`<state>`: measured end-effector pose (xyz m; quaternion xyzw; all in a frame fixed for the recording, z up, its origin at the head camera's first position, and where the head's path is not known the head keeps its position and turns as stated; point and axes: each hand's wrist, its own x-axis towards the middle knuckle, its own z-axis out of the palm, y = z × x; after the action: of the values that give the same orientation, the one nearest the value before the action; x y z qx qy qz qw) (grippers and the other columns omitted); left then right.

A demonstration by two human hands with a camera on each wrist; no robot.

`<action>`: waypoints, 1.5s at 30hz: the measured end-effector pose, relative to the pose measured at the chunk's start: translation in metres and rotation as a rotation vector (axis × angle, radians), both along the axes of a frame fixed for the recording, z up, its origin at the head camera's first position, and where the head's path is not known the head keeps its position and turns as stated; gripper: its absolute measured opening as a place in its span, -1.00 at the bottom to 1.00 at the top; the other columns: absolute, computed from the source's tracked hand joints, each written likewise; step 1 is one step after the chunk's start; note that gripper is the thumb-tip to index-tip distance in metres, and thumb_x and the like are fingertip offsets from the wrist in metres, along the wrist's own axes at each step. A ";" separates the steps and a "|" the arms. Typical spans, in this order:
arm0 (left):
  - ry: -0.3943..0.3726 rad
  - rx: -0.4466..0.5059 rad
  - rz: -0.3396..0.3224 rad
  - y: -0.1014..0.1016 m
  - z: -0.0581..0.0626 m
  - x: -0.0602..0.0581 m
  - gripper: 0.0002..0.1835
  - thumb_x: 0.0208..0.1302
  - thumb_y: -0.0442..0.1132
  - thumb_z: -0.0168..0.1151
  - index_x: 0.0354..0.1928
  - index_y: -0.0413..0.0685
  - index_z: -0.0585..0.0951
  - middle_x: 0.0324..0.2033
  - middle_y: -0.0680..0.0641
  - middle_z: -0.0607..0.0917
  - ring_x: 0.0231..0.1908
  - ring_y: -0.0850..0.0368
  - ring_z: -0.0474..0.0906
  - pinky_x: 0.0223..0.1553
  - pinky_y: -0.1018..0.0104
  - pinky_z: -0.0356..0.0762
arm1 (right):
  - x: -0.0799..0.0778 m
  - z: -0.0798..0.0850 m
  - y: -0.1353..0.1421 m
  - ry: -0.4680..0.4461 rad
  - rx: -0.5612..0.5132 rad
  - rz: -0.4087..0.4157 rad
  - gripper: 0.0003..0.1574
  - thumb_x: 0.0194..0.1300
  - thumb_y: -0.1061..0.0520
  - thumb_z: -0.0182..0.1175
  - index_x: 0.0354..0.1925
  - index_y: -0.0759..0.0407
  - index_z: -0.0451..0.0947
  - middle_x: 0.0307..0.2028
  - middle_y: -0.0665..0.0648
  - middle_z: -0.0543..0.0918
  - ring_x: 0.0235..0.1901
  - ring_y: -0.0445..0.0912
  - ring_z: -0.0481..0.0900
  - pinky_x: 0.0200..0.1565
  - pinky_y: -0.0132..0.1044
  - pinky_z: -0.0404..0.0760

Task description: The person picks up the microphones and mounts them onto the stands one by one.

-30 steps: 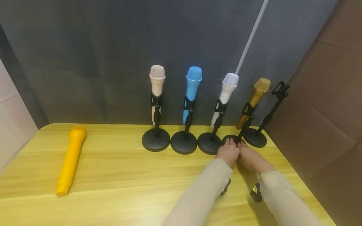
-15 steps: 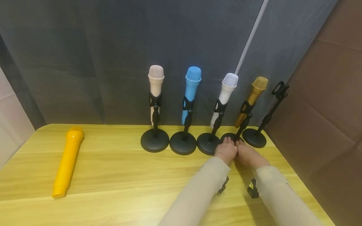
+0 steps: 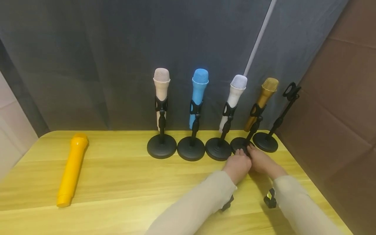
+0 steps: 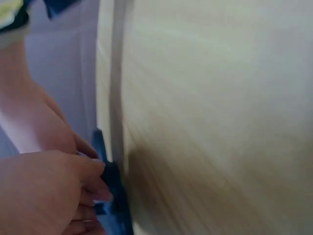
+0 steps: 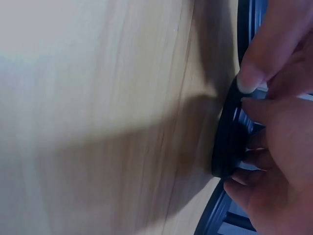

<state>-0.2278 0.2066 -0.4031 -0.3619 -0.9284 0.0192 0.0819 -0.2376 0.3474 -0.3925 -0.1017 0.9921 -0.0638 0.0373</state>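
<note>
In the head view, both hands meet at the round black base (image 3: 240, 143) of the microphone stand that carries the gold microphone (image 3: 266, 93). My left hand (image 3: 238, 164) grips the front of this base. Beside it my right hand (image 3: 262, 162) holds the rim on the right. The right wrist view shows a thumb (image 5: 250, 78) pressed on the rim and curled fingers (image 5: 259, 161) over the base. To the left stand a white microphone (image 3: 236, 89), a blue microphone (image 3: 199, 86) and a beige microphone (image 3: 161, 85), each tilted in its own black stand.
A black stand (image 3: 290, 93) without a microphone is at the far right, near the brown side panel (image 3: 340, 114). One yellow microphone (image 3: 72, 169) lies on the wooden table (image 3: 126, 192) at left. A dark cloth (image 3: 102, 65) hangs behind the row.
The gold microphone and its stand have shifted slightly left. Both hands have drawn back a little toward me, so more of the base shows.
</note>
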 end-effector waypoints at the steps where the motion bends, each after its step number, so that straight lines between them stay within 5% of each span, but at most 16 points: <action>1: 0.005 0.000 -0.015 -0.003 0.002 0.003 -0.66 0.53 -0.16 0.07 0.23 0.07 0.64 0.28 -0.03 0.61 0.31 0.12 0.53 0.07 0.32 0.69 | 0.001 0.000 0.001 -0.002 -0.025 -0.011 -0.30 0.42 0.19 0.10 0.30 0.71 0.25 0.33 0.71 0.27 0.33 0.52 0.32 0.36 0.29 0.36; 7: 0.007 -0.004 -0.127 -0.033 0.016 0.017 -0.71 0.51 -0.05 0.11 0.08 0.09 0.72 0.16 0.04 0.70 0.15 0.18 0.63 0.14 0.42 0.61 | 0.008 0.006 0.010 0.035 -0.091 -0.049 -0.30 0.49 0.03 0.11 0.31 0.58 0.34 0.36 0.64 0.30 0.34 0.51 0.31 0.34 0.35 0.34; 14: -0.005 0.058 -0.211 -0.083 0.028 0.031 -0.79 0.44 0.05 0.21 -0.16 0.18 0.73 -0.23 0.12 0.72 -0.29 0.23 0.66 -0.30 0.39 0.65 | 0.022 0.016 0.021 0.106 -0.109 -0.110 -0.34 0.46 -0.10 0.17 0.23 0.41 0.52 0.26 0.56 0.49 0.28 0.47 0.42 0.28 0.34 0.41; 20: 0.011 0.054 -0.213 -0.129 0.039 0.048 -0.81 0.41 0.06 0.25 -0.26 0.19 0.72 -0.35 0.17 0.72 -0.40 0.28 0.64 -0.39 0.42 0.60 | 0.025 0.016 0.035 0.093 -0.109 -0.185 -0.18 0.44 -0.20 0.16 0.28 0.47 0.45 0.26 0.53 0.50 0.27 0.47 0.41 0.27 0.35 0.40; 29: -0.122 0.180 -0.114 -0.215 0.047 0.057 -0.81 0.38 -0.04 0.28 -0.22 0.01 0.70 -0.34 0.08 0.73 -0.33 0.17 0.68 -0.31 0.26 0.66 | 0.020 0.008 0.051 0.089 -0.098 -0.213 -0.17 0.46 -0.20 0.14 0.34 0.44 0.38 0.23 0.59 0.49 0.23 0.52 0.42 0.19 0.39 0.44; 38: -0.251 0.366 0.227 -0.300 0.057 0.064 -0.68 0.38 -0.05 0.29 0.04 -0.07 0.71 0.05 -0.12 0.76 0.04 -0.12 0.72 0.01 -0.07 0.70 | 0.016 -0.001 0.067 0.067 -0.074 -0.280 -0.07 0.50 -0.23 0.07 0.39 0.53 0.22 0.30 0.77 0.22 0.27 0.61 0.24 0.24 0.45 0.35; 41: -0.251 0.400 0.326 -0.325 0.057 0.065 -0.67 0.38 -0.03 0.29 0.06 -0.05 0.70 0.07 -0.13 0.76 0.05 -0.16 0.71 0.01 -0.13 0.68 | 0.015 -0.001 0.071 0.045 -0.077 -0.290 -0.02 0.50 -0.27 0.04 0.42 0.53 0.17 0.32 0.81 0.14 0.28 0.64 0.20 0.23 0.46 0.34; 45: -0.193 0.438 0.380 -0.355 0.051 0.067 -0.65 0.37 -0.06 0.30 0.06 -0.11 0.70 0.02 -0.17 0.77 0.01 -0.21 0.71 -0.01 -0.16 0.67 | 0.011 -0.001 0.076 0.025 -0.062 -0.266 0.00 0.51 -0.28 0.01 0.45 0.52 0.12 0.30 0.83 0.16 0.28 0.65 0.20 0.21 0.47 0.36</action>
<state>-0.1606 -0.1483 -0.3520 -0.1557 -0.9650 -0.2012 0.0642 -0.2261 0.4231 -0.3938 0.0290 0.9947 -0.0976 0.0129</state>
